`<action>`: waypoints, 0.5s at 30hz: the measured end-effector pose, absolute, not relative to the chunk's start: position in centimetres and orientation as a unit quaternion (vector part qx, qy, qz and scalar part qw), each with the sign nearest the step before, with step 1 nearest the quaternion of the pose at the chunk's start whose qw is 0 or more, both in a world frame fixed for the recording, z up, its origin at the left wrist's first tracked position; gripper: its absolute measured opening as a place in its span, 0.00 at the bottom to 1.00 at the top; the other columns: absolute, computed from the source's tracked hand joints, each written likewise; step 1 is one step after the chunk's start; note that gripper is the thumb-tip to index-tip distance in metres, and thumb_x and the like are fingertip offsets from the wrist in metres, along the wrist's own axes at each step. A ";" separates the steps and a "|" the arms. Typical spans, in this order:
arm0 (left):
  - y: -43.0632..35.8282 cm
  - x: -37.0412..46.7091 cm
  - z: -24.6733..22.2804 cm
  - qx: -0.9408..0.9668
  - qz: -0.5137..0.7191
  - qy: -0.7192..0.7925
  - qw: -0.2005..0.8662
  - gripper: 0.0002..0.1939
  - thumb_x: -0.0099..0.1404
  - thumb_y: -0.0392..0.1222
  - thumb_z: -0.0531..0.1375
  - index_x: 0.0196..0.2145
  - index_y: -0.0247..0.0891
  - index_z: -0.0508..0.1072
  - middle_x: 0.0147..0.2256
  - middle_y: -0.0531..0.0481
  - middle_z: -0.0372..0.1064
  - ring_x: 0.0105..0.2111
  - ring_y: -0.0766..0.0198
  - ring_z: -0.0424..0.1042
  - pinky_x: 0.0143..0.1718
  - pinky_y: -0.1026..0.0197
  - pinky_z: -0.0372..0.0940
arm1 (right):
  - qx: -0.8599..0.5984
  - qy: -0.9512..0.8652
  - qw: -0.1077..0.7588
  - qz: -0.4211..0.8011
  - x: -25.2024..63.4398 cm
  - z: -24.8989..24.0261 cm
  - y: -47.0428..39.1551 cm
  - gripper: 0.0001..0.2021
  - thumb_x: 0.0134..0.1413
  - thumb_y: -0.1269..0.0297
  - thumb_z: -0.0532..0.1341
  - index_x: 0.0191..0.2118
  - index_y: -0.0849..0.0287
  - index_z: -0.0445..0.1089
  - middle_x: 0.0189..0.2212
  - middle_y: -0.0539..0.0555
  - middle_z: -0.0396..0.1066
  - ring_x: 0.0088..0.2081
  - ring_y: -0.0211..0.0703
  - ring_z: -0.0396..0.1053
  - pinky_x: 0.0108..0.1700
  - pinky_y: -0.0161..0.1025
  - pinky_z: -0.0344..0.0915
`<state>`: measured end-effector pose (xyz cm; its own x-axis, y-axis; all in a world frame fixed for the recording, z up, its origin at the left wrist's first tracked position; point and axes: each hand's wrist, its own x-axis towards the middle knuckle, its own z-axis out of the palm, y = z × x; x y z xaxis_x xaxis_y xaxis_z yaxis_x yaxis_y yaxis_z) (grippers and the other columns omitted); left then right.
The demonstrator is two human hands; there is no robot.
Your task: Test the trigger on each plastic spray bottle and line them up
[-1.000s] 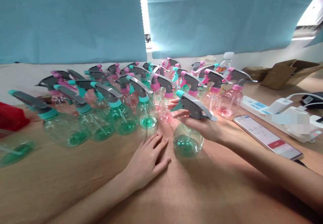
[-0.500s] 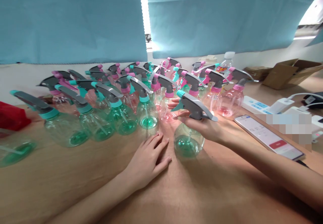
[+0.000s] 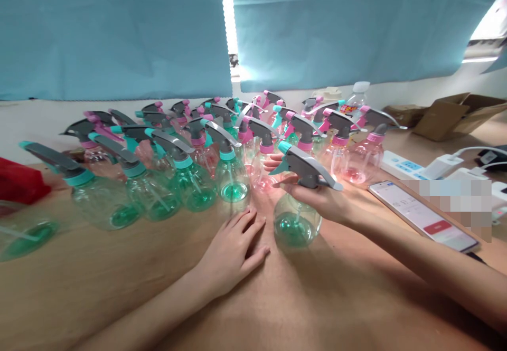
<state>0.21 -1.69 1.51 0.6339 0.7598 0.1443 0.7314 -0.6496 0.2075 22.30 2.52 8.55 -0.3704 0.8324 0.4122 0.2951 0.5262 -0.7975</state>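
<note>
A see-through green spray bottle [image 3: 298, 226] with a grey and turquoise trigger head stands upright on the wooden table [image 3: 309, 309]. Around its neck is my right hand [image 3: 322, 199], thumb in front and fingertips showing behind the trigger. My left hand [image 3: 236, 250] lies flat on the table to the left of this bottle, fingers spread, holding nothing. Just beyond its fingertips stands another green spray bottle [image 3: 233, 185]. Further left, more green bottles [image 3: 194, 187] form a row. Pink spray bottles [image 3: 362, 157] stand behind my right hand, partly hiding one another.
A lit phone [image 3: 423, 216] lies right of my right forearm, near a white power strip [image 3: 406, 167] with plugged-in chargers. At the back right are an open cardboard box [image 3: 447, 116] and a capped plastic bottle [image 3: 358, 97]. Something red [image 3: 19, 185] is at the left edge.
Both hands and the held spray bottle keep their places. The whole view has shifted very slightly.
</note>
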 end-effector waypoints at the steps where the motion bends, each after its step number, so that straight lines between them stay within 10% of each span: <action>1: -1.7 0.2 1.5 0.901 0.111 0.414 0.065 0.25 0.70 0.48 0.55 0.60 0.35 0.62 0.61 0.37 0.57 0.61 0.48 0.55 0.57 0.44 0.56 | -0.376 -0.762 0.420 0.319 22.3 8.7 2.4 0.12 0.50 0.70 0.57 0.42 0.55 0.70 0.45 0.53 0.74 0.42 0.49 0.73 0.47 0.51 0.67; 15: -1.7 0.2 1.5 0.900 0.118 0.413 0.066 0.25 0.70 0.48 0.55 0.60 0.36 0.62 0.61 0.37 0.57 0.61 0.48 0.55 0.58 0.45 0.56 | -0.320 -0.759 0.462 0.330 22.4 7.5 3.1 0.12 0.51 0.72 0.56 0.42 0.53 0.67 0.42 0.51 0.71 0.42 0.46 0.69 0.40 0.44 0.66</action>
